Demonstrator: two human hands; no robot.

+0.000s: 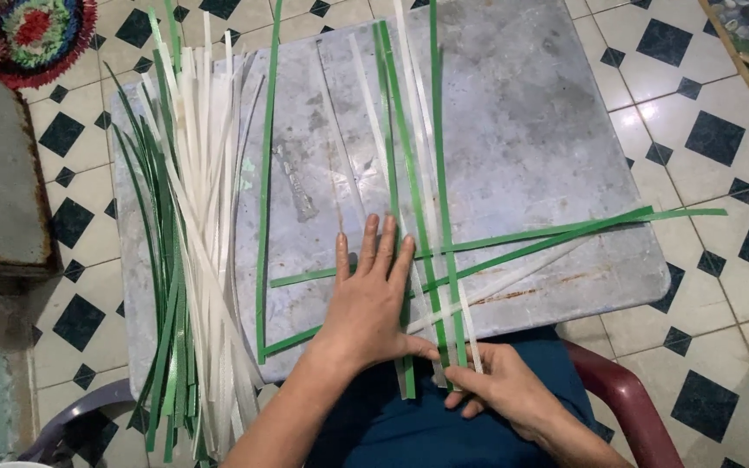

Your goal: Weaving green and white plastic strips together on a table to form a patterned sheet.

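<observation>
I keep my left hand (373, 299) spread flat on the crossing strips (431, 260) mid-board (530, 130), pinning them square, while my right hand (500, 386) pinches the strip ends at the near edge, which I should tug snug.

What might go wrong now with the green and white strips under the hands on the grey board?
1. The left hand presses flat on the crossing strips; if it lifts, the loose weave may slide apart.
2. The right hand pinches strip ends at the board's near edge, so a pull could drag the upright strips out of line.
3. The long crosswise green strips overhang the right edge and could get bumped.
</observation>
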